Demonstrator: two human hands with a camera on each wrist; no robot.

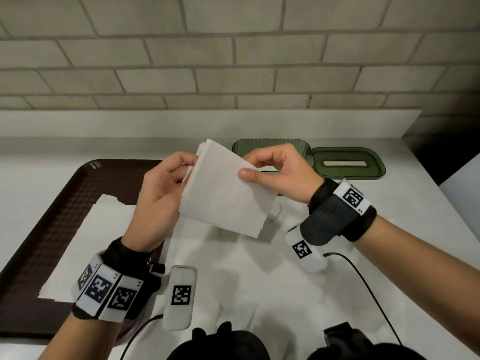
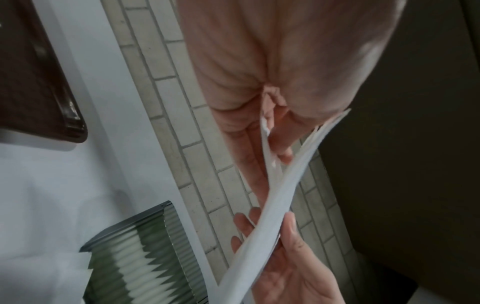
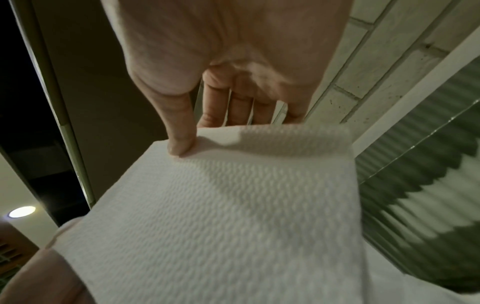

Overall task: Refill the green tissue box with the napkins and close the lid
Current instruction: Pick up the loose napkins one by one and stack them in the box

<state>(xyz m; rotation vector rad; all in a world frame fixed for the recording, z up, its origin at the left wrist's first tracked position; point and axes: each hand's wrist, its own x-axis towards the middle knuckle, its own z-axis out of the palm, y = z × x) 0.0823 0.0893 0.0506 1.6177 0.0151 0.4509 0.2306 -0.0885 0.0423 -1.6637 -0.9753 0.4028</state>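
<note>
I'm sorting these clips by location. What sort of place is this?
Probably a cafeteria or restaurant service counter: a brown serving tray lies on a white counter against a tiled wall, and the green tissue box is being restocked with napkins.

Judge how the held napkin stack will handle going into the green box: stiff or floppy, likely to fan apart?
Probably floppy: the napkin stack bows between the left hand and right hand. Its layers already splay at one edge in the left wrist view, so it may fan apart. It looks light, pinched by fingertips alone.
</note>
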